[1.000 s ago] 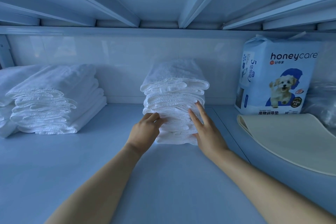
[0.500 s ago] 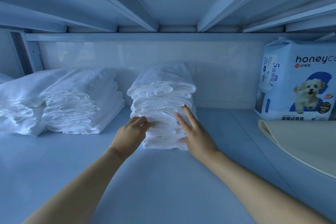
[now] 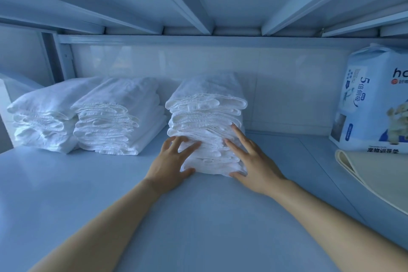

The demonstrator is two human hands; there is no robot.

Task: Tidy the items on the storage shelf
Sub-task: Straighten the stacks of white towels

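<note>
Our left hand [image 3: 171,161] and right hand [image 3: 254,161], fingers straight and spread, press flat against the front of the tall stack of folded white towels [image 3: 207,121] mid-way along the pale blue metal shelf [image 3: 198,216]. Its long axis runs back to the wall, with the folds facing us. We count three stacks: a second white towel stack [image 3: 119,117] and a third white towel stack [image 3: 44,117] lie to the left. One blue-and-white pet-pad pack [image 3: 371,104] and one beige mat [image 3: 375,174] are cut off at the right.

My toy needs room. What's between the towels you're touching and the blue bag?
Only bare shelf between the towel pile and the blue bag, head view.
</note>
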